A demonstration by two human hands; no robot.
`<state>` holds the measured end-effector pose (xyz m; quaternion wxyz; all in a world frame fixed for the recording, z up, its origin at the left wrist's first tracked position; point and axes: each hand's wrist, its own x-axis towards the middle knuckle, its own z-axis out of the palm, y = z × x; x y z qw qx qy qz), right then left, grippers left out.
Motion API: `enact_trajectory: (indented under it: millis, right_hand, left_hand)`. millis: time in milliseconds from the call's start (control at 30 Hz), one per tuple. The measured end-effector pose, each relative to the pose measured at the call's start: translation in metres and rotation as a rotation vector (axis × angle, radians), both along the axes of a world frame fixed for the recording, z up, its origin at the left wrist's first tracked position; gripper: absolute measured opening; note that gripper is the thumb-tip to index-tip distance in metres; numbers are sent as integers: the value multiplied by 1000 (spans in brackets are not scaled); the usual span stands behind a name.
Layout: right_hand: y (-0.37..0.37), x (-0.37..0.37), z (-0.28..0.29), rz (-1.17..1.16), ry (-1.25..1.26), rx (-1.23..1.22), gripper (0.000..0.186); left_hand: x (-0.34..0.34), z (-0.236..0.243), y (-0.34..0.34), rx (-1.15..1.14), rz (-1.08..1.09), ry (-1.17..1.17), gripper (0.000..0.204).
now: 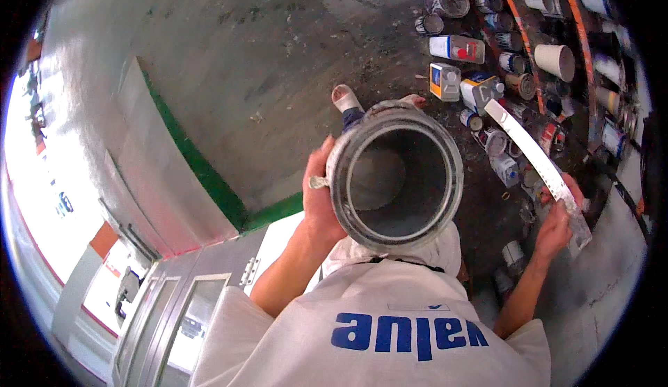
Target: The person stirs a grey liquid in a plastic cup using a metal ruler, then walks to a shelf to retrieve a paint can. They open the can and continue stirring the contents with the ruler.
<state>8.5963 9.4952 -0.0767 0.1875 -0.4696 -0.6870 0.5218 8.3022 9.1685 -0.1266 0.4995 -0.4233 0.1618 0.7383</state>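
A round metal paint can point(338, 199) with a smeared rim is in front of my body, its mouth facing up and its grey inside showing. My left hand point(323, 204) grips its left side, beside a small lug; some fingers are hidden behind the can. Out to the right, my right hand point(557, 225) is closed round the lower end of a long, flat, whitish stick point(527, 147). That stick slants up and to the left, apart from the can. Smears cover its lower end.
Several paint cans point(447, 1) and plastic jugs point(480, 92) crowd the far right, near orange shelf edges point(516, 14). A beige tub point(554, 62) is among them. A grey panel with a green edge point(188, 147) and a glazed door point(188, 310) are at left.
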Motion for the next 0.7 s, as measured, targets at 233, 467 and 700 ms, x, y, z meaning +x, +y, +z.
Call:
enact_trajectory:
  millis: [233, 467, 700]
  right_hand:
    - [-8, 3, -4, -101, 3, -2, 47]
    - [-1, -1, 14, -35, 75, 134, 50]
    - [-4, -9, 35, -112, 150, 77, 52]
  left_hand:
    - [-27, 9, -22, -67, 98, 51, 45]
    - [-15, -29, 5, -117, 56, 119, 33]
    - [-45, 1, 34, -21, -22, 195, 42]
